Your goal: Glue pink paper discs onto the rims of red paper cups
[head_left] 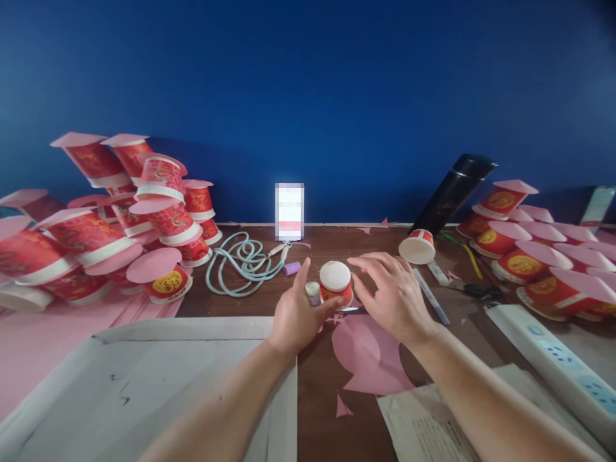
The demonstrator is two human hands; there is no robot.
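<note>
A red paper cup stands upside down on the brown table between my two hands, its white base facing up. My left hand is at its left, thumb against the cup's front and index finger raised apart; the other fingers are hidden. A glue stick with a pale top shows between that thumb and index finger; whether it is gripped is unclear. My right hand hovers open at the cup's right, fingers curved and apart. Pink paper pieces with round outlines lie below the hands. A purple cap lies behind my left hand.
Red cups with pink paper discs are stacked at left and right. A blue cable, lit phone, black bottle, loose cup, ruler, power strip and white box surround the hands.
</note>
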